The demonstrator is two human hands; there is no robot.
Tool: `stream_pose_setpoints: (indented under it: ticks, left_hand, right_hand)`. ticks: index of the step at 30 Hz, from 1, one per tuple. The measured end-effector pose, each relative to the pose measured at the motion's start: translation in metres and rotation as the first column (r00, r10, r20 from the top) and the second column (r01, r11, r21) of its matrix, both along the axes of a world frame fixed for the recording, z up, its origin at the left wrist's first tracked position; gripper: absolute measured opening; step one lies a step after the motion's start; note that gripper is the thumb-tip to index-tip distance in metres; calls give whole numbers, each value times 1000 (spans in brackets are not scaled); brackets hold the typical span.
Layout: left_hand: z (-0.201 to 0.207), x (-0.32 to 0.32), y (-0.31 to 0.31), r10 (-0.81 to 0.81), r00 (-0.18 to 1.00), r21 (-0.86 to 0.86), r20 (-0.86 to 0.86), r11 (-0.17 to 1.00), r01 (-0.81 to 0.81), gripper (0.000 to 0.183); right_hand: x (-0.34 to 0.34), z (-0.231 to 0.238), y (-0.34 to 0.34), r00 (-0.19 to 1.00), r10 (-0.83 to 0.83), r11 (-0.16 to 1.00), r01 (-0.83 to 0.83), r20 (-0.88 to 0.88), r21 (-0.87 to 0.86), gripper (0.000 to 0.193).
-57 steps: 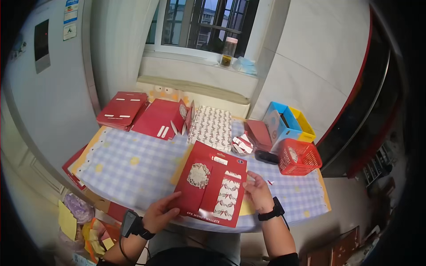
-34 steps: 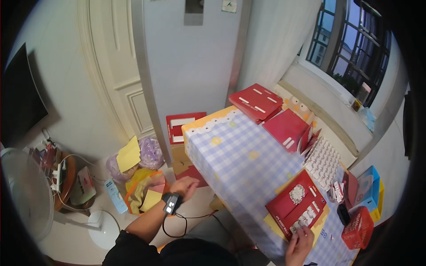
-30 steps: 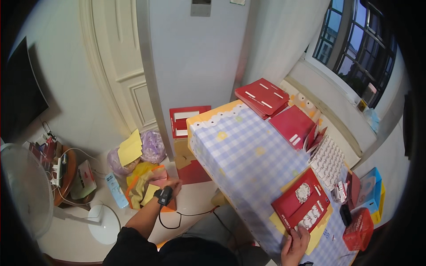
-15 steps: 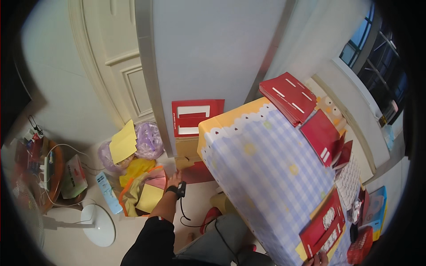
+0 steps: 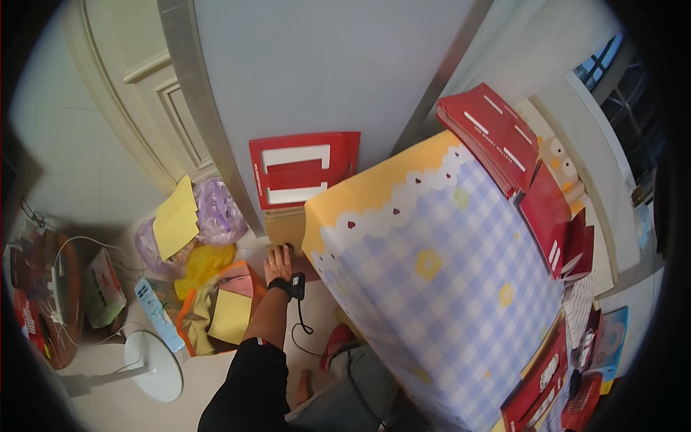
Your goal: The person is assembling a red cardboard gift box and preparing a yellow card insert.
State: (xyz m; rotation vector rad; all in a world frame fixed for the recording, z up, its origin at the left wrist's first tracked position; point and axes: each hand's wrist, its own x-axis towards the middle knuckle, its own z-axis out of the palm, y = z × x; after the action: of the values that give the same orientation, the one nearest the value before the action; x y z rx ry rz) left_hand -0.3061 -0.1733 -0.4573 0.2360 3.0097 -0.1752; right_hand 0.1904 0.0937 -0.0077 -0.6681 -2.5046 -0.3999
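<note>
My left hand (image 5: pixel 278 264) reaches down to the floor beside the table, its fingers stretched out and slightly apart. Its fingertips are at the front of a brown cardboard box (image 5: pixel 285 229) and seem to touch it; I cannot tell for certain. Red card sheets with white cut-outs (image 5: pixel 306 173) stand on that box, against the pale panel. A black band with a small device (image 5: pixel 294 286) sits on my left wrist, a cable hanging from it. My right hand is out of view.
On the right, a table with a checked cloth (image 5: pixel 446 288) bears a red stack of cards (image 5: pixel 493 133) and a red sheet (image 5: pixel 538 381). An orange-rimmed bag (image 5: pixel 188 324) holding yellow paper, a purple plastic bag (image 5: pixel 222 209) and a white fan base (image 5: pixel 155 367) stand at left.
The view has shifted, bringing the table's near corner closer. My left hand has moved up against the cardboard box. My right hand, earlier at the red sheet's lower edge, has left the picture.
</note>
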Motion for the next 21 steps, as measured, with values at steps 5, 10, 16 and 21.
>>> stream_pose_setpoints:
  ticks: [5, 10, 16, 21]
  left_hand:
    - [38, 9, 12, -50, 973, -34, 225, 998, 60, 63]
    - [13, 19, -4, -87, 992, -77, 96, 993, 95, 50]
    - [49, 20, 6, -68, 980, 94, 184, 994, 52, 43]
    - [0, 21, -35, -23, 875, 238, 484, 965, -107, 36]
  right_hand:
    - [-3, 2, -4, 999, -31, 998, 32, -17, 57, 23]
    - [3, -4, -2, 997, -44, 999, 43, -69, -13, 24]
    - [1, 1, -4, 1000, -13, 994, 15, -19, 111, 25]
    - [3, -4, 4, 996, 56, 997, -52, -75, 55, 25]
